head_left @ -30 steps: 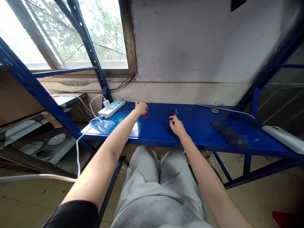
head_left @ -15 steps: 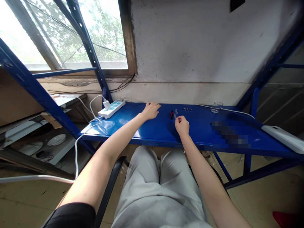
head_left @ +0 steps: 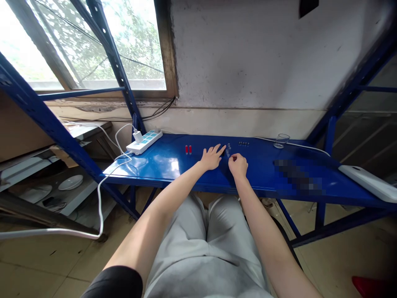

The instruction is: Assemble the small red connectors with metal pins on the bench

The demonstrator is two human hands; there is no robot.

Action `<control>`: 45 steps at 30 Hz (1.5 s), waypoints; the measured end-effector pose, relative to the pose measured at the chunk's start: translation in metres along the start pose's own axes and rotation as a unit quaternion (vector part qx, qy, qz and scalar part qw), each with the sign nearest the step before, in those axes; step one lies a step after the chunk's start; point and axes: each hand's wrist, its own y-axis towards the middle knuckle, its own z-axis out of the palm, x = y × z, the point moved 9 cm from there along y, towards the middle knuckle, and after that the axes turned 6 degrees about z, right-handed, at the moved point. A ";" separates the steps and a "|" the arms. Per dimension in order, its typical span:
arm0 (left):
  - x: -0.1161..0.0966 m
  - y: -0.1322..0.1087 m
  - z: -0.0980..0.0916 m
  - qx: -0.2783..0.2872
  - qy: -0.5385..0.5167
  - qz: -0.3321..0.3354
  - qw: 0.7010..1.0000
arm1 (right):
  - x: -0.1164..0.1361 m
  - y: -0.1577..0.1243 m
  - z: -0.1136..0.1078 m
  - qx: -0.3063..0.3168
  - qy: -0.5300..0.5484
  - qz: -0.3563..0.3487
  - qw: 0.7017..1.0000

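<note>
My left hand (head_left: pixel 212 157) reaches over the middle of the blue table with its fingers spread, its fingertips just left of a small cluster of clear pieces (head_left: pixel 228 148). Just in front of that cluster, my right hand (head_left: pixel 238 165) is closed, thumb and fingertips pinched together; whatever it holds, if anything, is too small to make out. To the left of my left hand, two small red cylinders with pale lower ends (head_left: pixel 188 150) are side by side. Behind my right hand lies a short row of several tiny metallic pieces (head_left: pixel 243 144).
A white power strip (head_left: pixel 144 142) with a plugged-in charger lies at the table's left end. Toward the right are a clear glass (head_left: pixel 281 141), a blurred dark object (head_left: pixel 297 177) and a white flat object (head_left: pixel 369 182). A white cable runs along the back edge.
My left hand has moved right and nearer to me, uncovering the two red cylinders. The red-and-dark piece beside the clear pieces is now out of sight. My right hand has barely moved.
</note>
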 end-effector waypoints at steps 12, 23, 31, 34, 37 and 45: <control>-0.002 0.011 0.003 -0.028 0.010 -0.003 1.000 | -0.003 0.000 0.013 0.031 -0.061 -0.016 0.998; 0.007 0.006 -0.011 -0.105 -0.036 -0.038 0.993 | 0.000 -0.002 0.032 0.090 -0.109 -0.058 0.988; 0.036 -0.020 -0.011 -0.153 -0.146 -0.084 0.974 | -0.002 -0.001 0.046 0.142 -0.136 -0.056 0.979; 0.049 -0.028 -0.003 -0.169 -0.220 -0.134 0.951 | -0.001 -0.001 0.049 0.159 -0.156 -0.059 0.973; 0.055 -0.036 0.000 -0.191 -0.274 -0.168 0.928 | -0.002 -0.002 0.053 0.183 -0.187 -0.049 0.964; 0.066 -0.057 -0.009 -0.297 -0.357 -0.184 0.866 | -0.003 -0.003 0.058 0.208 -0.229 -0.037 0.950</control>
